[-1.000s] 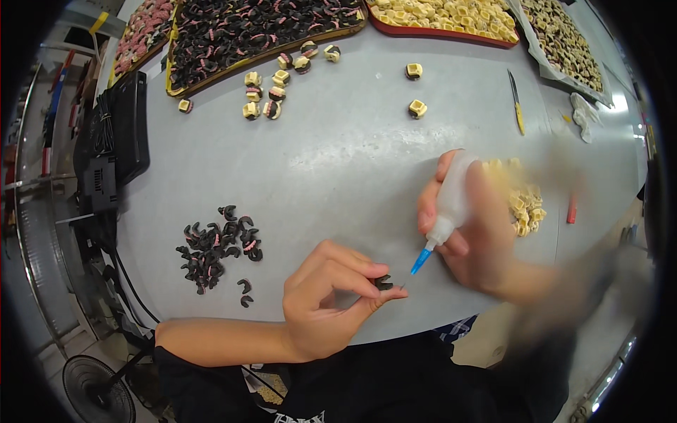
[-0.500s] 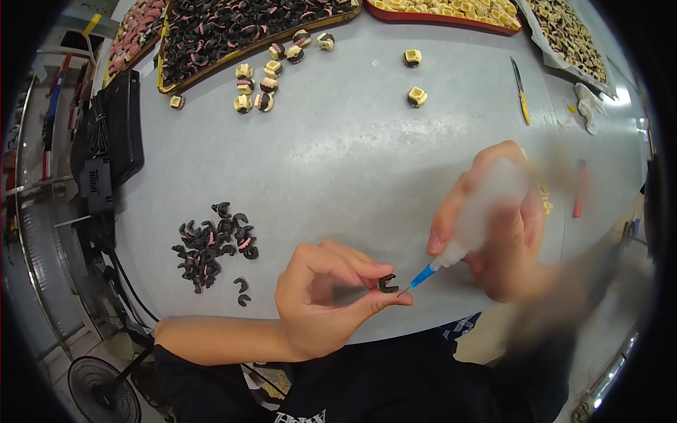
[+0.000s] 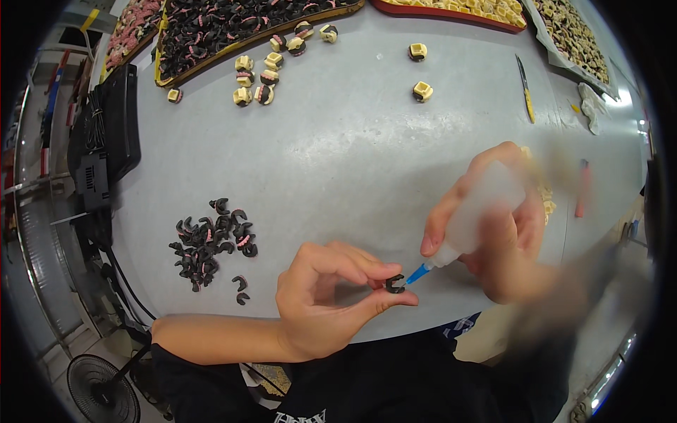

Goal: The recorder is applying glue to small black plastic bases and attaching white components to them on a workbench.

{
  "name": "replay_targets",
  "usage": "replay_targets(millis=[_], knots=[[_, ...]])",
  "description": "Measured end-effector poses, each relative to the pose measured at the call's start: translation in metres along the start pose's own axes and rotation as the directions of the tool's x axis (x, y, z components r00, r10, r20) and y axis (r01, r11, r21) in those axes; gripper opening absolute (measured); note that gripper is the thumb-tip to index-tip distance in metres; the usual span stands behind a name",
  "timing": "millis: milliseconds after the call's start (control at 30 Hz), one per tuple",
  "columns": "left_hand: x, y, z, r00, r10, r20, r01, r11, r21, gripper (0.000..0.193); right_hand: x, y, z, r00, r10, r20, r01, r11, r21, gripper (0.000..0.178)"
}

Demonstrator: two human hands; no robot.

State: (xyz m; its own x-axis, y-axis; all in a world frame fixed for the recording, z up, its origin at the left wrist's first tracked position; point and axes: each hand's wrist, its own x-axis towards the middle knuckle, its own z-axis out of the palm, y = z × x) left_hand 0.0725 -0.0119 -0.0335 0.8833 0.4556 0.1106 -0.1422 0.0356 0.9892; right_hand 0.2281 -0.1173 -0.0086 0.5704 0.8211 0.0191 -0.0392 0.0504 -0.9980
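My left hand [image 3: 321, 299] pinches a small black C-shaped piece [image 3: 393, 285] between thumb and fingertips, its opening turned right. In my right hand [image 3: 513, 243] is a translucent white squeeze bottle [image 3: 483, 211], blurred by closeness. Its blue needle tip [image 3: 417, 273] points down-left, with the needle end at the gap of the black piece; whether it touches I cannot tell. Left of my hands lies a loose pile of similar black C-shaped pieces [image 3: 204, 250], some with pink ridges like gums. Two single pieces [image 3: 241, 283] sit just below that pile.
At the back stand a tray of black and pink pieces [image 3: 211, 67], a red tray of cream pieces [image 3: 451, 15] and a lined tray [image 3: 553, 56]. Joined cream-and-black pieces [image 3: 266, 77] sit before them. A yellow-handled knife [image 3: 526, 92], tissue [image 3: 592, 109] and red stick [image 3: 582, 189] lie right.
The bottle's needle has moved from near my left thumb tip to the gap of the black piece. The left fingertips and the piece have shifted slightly right.
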Motion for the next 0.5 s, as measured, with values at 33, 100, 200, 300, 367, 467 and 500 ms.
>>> replay_targets(millis=[33,100,200,300,367,467,500], knots=[[0.0001,-0.0001,0.0002,1.000,-0.001,-0.002,0.001,1.000,-0.007,0.051,0.0001,0.0000,0.0002,1.000,0.002,0.002,-0.002,1.000,-0.003,0.042],[0.0002,-0.0002,-0.0003,1.000,-0.003,-0.005,0.003,1.000,-0.015,0.051,0.0009,0.0004,0.0010,1.000,0.004,0.005,-0.004,1.000,-0.005,0.042],[-0.0010,-0.0004,0.0009,1.000,-0.015,-0.010,0.015,0.999,-0.029,0.050,-0.0003,0.0020,0.0009,1.000,-0.014,-0.007,0.014,1.000,-0.003,0.042],[-0.0013,-0.0007,0.0007,1.000,-0.009,-0.001,0.009,1.000,-0.025,0.050,-0.0007,0.0027,-0.0008,1.000,-0.027,0.002,0.027,1.000,0.003,0.041],[-0.0012,-0.0007,0.0002,1.000,-0.007,0.003,0.007,1.000,-0.024,0.050,-0.0008,0.0035,-0.0005,0.999,-0.033,0.007,0.033,0.999,0.006,0.041],[-0.0013,-0.0016,-0.0002,1.000,-0.001,0.012,0.001,1.000,-0.024,0.051,-0.0010,0.0074,0.0026,0.997,-0.074,-0.034,0.076,0.994,0.072,0.040],[-0.0012,-0.0016,-0.0003,1.000,-0.001,0.012,0.001,1.000,-0.024,0.051,-0.0007,0.0071,0.0025,0.997,-0.074,-0.034,0.076,0.994,0.072,0.040]])
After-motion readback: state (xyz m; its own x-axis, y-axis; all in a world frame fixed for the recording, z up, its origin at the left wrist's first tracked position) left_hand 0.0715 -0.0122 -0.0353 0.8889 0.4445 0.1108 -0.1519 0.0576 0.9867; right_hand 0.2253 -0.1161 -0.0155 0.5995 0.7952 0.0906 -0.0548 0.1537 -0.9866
